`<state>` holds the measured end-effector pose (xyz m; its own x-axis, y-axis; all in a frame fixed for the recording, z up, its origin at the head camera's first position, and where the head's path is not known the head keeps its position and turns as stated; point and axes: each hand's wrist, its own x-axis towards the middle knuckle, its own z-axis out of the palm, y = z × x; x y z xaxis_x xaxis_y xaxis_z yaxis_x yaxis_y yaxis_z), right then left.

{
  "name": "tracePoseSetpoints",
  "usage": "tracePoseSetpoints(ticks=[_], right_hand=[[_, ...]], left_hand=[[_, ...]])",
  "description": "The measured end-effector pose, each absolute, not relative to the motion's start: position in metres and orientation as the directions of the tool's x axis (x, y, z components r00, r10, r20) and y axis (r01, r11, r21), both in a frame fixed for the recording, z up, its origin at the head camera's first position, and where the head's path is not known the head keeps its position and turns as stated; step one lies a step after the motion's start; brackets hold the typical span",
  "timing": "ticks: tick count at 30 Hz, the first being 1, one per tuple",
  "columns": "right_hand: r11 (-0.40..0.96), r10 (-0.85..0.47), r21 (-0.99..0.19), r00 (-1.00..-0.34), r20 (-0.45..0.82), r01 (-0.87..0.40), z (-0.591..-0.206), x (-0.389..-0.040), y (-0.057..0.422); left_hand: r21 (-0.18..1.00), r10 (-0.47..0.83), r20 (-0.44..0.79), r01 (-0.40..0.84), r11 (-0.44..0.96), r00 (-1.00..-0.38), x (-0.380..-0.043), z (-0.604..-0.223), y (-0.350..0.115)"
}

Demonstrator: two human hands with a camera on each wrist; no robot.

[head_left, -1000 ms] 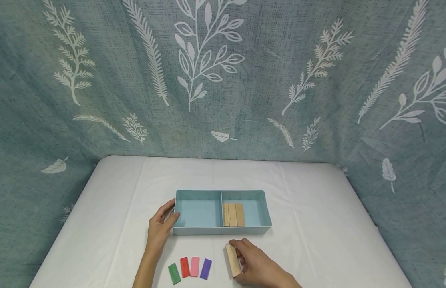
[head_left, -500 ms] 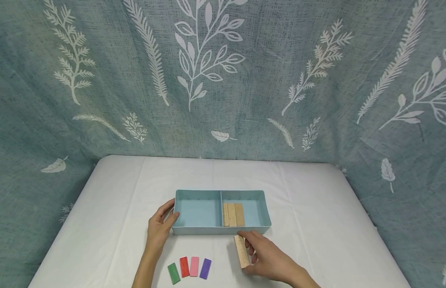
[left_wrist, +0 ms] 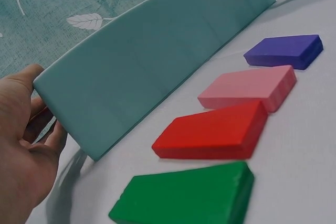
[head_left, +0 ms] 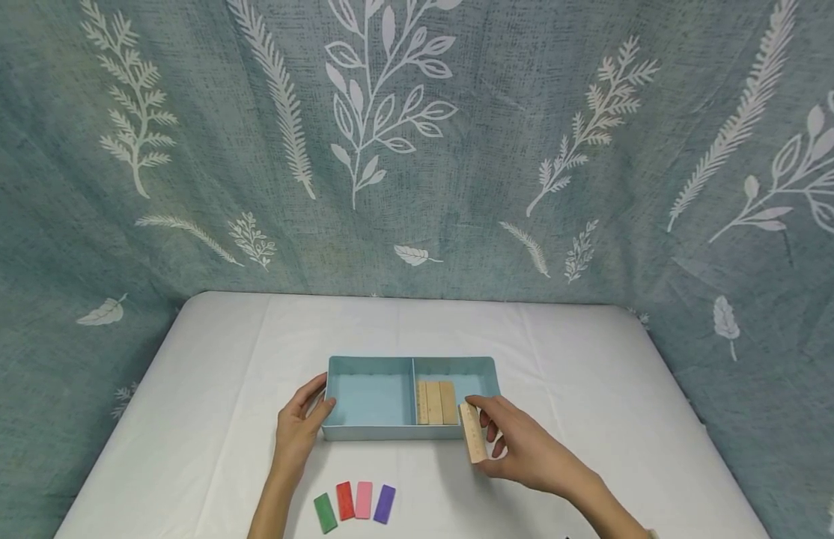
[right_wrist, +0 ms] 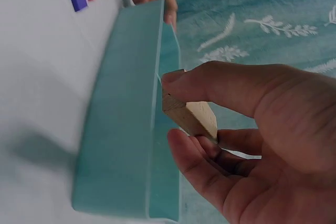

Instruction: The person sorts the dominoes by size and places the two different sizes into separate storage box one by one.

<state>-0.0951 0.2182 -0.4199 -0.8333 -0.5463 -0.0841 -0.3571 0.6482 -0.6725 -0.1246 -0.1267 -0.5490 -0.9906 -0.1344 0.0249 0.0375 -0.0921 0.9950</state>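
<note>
A light-blue two-compartment box (head_left: pixel 370 433) lies on the white table. My left hand (head_left: pixel 301 425) grips its left end, thumb over the rim and fingers along the outer side; the left wrist view shows this hand (left_wrist: pixel 23 145) at the box corner. My right hand (head_left: pixel 525 448) pinches a plain wooden block (head_left: pixel 473 434) by its two ends, over the front wall near the right compartment. In the right wrist view the thumb covers part of this wooden block (right_wrist: pixel 191 116). Several similar wooden blocks (head_left: pixel 436 403) stand side by side against the divider in the right compartment.
In front of the box lie a green block (head_left: pixel 326 513), a red block (head_left: pixel 346 500), a pink block (head_left: pixel 364 500) and a purple block (head_left: pixel 385 504). A patterned blue-green curtain (head_left: pixel 417 150) hangs behind the white table (head_left: pixel 592 374).
My right hand has carried the wooden block from the table in front of the box up and rightward to above the front wall. My left hand stays on the box.
</note>
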Motion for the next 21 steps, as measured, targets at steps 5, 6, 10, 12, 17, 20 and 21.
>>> tracePoseSetpoints(ticks=[5, 6, 10, 12, 17, 20, 21], right_hand=[[0.647, -0.534, -0.663, -0.845, -0.042, -0.376, -0.415, -0.107, 0.226], [0.647, -0.529, -0.665, -0.847, -0.04, -0.373, -0.414, -0.11, 0.227], [0.647, -0.508, -0.68, -0.86, -0.048, -0.344, -0.416, -0.123, 0.231], [0.646, -0.499, -0.688, -0.865, -0.053, -0.33, -0.418, -0.13, 0.232], [0.659, -0.486, -0.68, -0.872, -0.057, -0.322, -0.425, -0.145, 0.234], [0.68, -0.471, -0.663, -0.879, -0.069, -0.312, -0.429, -0.153, 0.233], [0.691, -0.463, -0.654, -0.883, -0.075, -0.307, -0.43, -0.155, 0.233]], left_hand=[[0.995, -0.134, 0.025, 0.038, -0.095, -0.991, -0.124, -0.549, -0.127], [0.995, -0.135, 0.026, 0.039, -0.096, -0.991, -0.124, -0.549, -0.127], [0.995, -0.135, 0.028, 0.041, -0.096, -0.99, -0.124, -0.549, -0.127], [0.995, -0.136, 0.026, 0.039, -0.096, -0.99, -0.124, -0.549, -0.127], [0.995, -0.137, 0.015, 0.028, -0.097, -0.99, -0.124, -0.549, -0.126], [0.995, -0.138, 0.008, 0.021, -0.093, -0.99, -0.123, -0.549, -0.126], [0.996, -0.137, 0.007, 0.02, -0.09, -0.99, -0.123, -0.549, -0.126]])
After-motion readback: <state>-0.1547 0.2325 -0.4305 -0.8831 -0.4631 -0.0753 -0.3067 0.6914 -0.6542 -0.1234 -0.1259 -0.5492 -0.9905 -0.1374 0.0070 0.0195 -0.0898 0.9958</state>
